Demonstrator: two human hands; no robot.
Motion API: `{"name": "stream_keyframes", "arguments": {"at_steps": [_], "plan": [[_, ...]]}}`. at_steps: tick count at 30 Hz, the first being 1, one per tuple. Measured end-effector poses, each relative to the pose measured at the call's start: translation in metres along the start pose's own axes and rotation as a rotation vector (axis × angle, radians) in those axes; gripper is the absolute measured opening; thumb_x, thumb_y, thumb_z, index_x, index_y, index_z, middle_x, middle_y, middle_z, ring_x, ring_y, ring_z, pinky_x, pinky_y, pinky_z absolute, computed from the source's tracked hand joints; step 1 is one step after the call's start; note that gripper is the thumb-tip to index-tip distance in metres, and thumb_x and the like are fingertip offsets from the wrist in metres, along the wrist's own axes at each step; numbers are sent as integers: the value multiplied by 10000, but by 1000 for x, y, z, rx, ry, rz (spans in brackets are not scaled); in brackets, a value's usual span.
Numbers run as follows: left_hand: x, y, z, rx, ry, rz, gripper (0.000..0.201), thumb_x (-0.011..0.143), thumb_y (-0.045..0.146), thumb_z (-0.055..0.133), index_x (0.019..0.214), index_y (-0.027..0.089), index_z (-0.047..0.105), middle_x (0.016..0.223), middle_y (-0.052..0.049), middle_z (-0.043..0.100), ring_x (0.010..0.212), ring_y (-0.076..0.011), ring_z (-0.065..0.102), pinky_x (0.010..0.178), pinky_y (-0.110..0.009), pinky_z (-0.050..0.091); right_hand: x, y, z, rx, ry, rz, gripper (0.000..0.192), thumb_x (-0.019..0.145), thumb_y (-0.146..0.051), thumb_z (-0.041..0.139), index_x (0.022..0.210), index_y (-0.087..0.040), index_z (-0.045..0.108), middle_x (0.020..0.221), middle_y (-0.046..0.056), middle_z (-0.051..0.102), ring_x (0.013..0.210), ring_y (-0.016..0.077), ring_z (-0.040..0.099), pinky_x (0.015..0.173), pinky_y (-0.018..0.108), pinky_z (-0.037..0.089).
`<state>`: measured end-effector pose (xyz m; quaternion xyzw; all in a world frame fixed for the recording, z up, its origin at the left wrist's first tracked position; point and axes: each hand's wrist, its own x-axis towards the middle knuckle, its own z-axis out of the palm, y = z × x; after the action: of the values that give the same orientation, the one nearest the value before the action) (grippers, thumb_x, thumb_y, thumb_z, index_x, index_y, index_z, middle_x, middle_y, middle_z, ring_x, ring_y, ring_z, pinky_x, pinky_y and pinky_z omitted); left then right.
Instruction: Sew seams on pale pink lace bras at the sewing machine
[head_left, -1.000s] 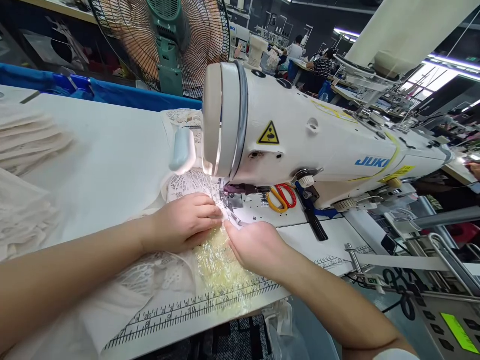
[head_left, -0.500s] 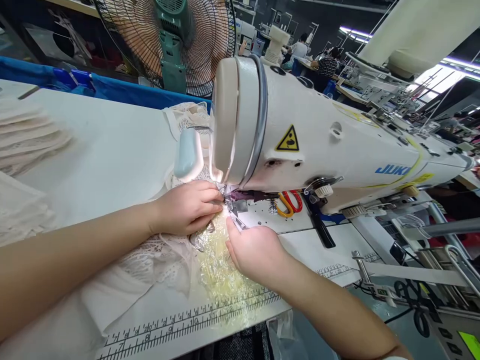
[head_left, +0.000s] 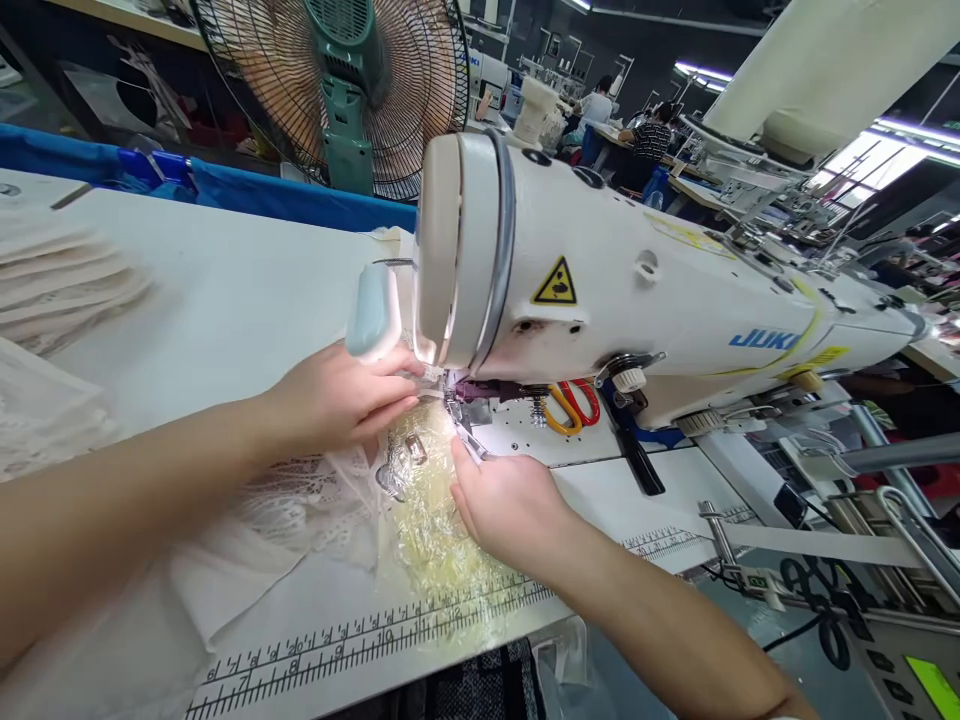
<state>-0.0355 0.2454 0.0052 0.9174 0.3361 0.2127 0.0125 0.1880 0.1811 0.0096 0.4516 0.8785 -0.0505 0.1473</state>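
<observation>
Two hands feeding lace fabric under a sewing-machine needle.

Left hand (head_left: 337, 400): fingers flat and pinched on the lace fabric (head_left: 300, 510), pressing it just at 9 o'clock of the presser foot (head_left: 457, 405), apparently to keep the edge flat. Right hand (head_left: 506, 500): at 5 o'clock of the foot, fingertips nipping the fabric edge, likely steering it. Fabric trails toward 7 o'clock over a clear crinkled plastic patch (head_left: 435, 520) and a printed ruler strip (head_left: 360, 640) on the table (head_left: 225, 300). Sewing machine (head_left: 637, 290) spans 12 to 3 o'clock; scissors (head_left: 566, 405) under its arm; fan (head_left: 337, 90) at 11 o'clock; stacked cloth pieces (head_left: 60, 290) at 9 o'clock.
</observation>
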Motion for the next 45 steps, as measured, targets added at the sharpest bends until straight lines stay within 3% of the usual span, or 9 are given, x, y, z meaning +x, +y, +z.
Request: {"name": "stream_keyframes", "arguments": {"at_steps": [5, 7, 11, 15, 19, 25, 29, 34, 45], "plan": [[-27, 20, -39, -224, -379, 12, 359, 855, 204, 485, 1189, 249, 611, 1099, -47, 679, 914, -185, 618, 751, -262, 476, -20, 3, 7, 124, 115, -1, 491, 930, -227, 407, 1398, -83, 436, 828, 111, 712, 723, 232, 661, 569, 323, 466], [-29, 28, -41, -86, -498, -70, 311, 764, 143, 538, 1030, 221, 679, 988, -59, 689, 875, -211, 609, 745, -285, 461, -28, 1, 18, 222, 246, 1, 418, 931, -231, 395, 1304, -107, 536, 821, 97, 704, 746, 229, 654, 604, 324, 471], [-19, 37, -36, -109, -463, -177, 204, 776, 162, 482, 596, 181, 575, 663, -38, 591, 677, -175, 543, 645, -277, 418, -42, -17, 40, 513, 593, -17, 309, 923, -234, 378, 1050, -120, 636, 799, 92, 673, 743, 206, 625, 638, 311, 489], [-7, 44, -40, -531, -332, -325, 317, 852, 387, 444, 619, 181, 507, 591, 3, 499, 551, -119, 458, 530, -232, 380, -49, -47, 50, 766, 776, -161, 469, 934, -360, 422, 1311, -88, 484, 1075, 165, 635, 878, 207, 615, 693, 308, 526], [4, 52, -37, -553, -222, -465, 378, 867, 449, 371, 584, 199, 366, 562, 27, 393, 517, -104, 397, 495, -225, 353, -45, -65, 43, 798, 630, -234, 523, 900, -435, 478, 1324, -133, 536, 835, 97, 666, 738, 207, 615, 662, 311, 521], [3, 58, -8, -87, -288, -584, 302, 826, 278, 399, 546, 216, 304, 518, 4, 418, 524, -150, 437, 508, -272, 324, -37, -47, 27, 817, 521, 124, 354, 923, -281, 408, 858, -159, 733, 813, 84, 723, 765, 193, 645, 702, 271, 476], [-5, 63, 5, 54, -337, -612, 192, 845, 282, 411, 827, 176, 570, 670, -57, 596, 603, -221, 549, 492, -294, 297, -38, -39, 25, 744, 320, 197, 354, 907, -288, 460, 1167, -162, 665, 971, 103, 739, 875, 233, 674, 761, 304, 481], [-7, 69, 6, 260, -445, -470, 469, 870, 214, 369, 1319, 230, 505, 988, -106, 621, 655, -232, 588, 481, -307, 212, -38, -39, 14, 621, 131, 247, 522, 922, -322, 436, 1405, -124, 454, 1025, 166, 720, 976, 307, 663, 781, 373, 483], [3, 56, 7, 244, -582, -447, 464, 959, 348, 258, 1247, 270, 613, 949, -96, 604, 652, -222, 574, 483, -307, 212, -31, -31, -2, 640, -16, 207, 607, 927, -361, 433, 1456, -76, 346, 1115, 206, 677, 1066, 330, 616, 822, 394, 469]]}}
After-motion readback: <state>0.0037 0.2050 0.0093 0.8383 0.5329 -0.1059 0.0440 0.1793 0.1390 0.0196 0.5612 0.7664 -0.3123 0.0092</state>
